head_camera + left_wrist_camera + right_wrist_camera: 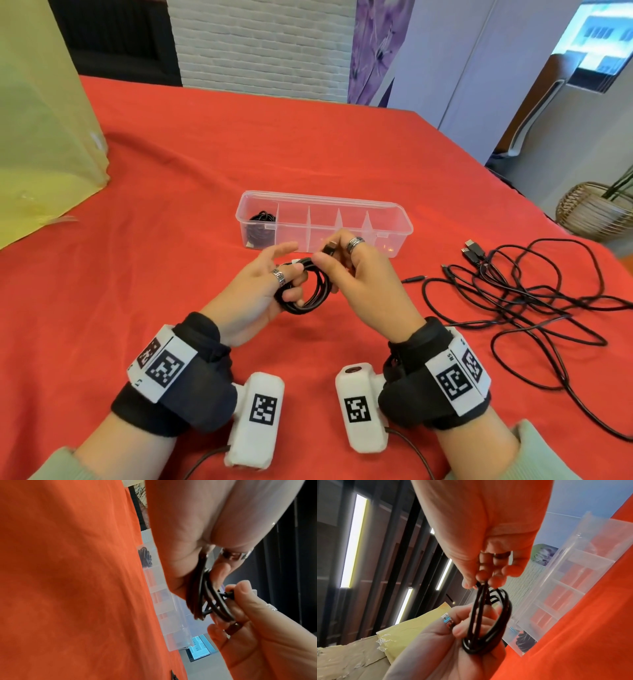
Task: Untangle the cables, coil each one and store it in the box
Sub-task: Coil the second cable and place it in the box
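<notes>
A small coil of black cable (308, 294) hangs between my two hands above the red tablecloth. My left hand (274, 284) grips the coil, with its thumb and curled lower fingers round the loops (488, 622) and its index finger straight. My right hand (337, 265) pinches the cable's end at the top of the coil (205, 601), and the plug (330, 247) sticks up past its fingers. Just beyond the hands stands the clear divided box (325, 202). Its leftmost compartment holds a coiled black cable (262, 228).
A tangle of black cables (524, 298) with several loose plugs sprawls on the cloth to my right, near the table's right edge. A yellow plastic bag (41, 137) stands at the far left. A wicker basket (592, 212) sits on the floor beyond the right edge.
</notes>
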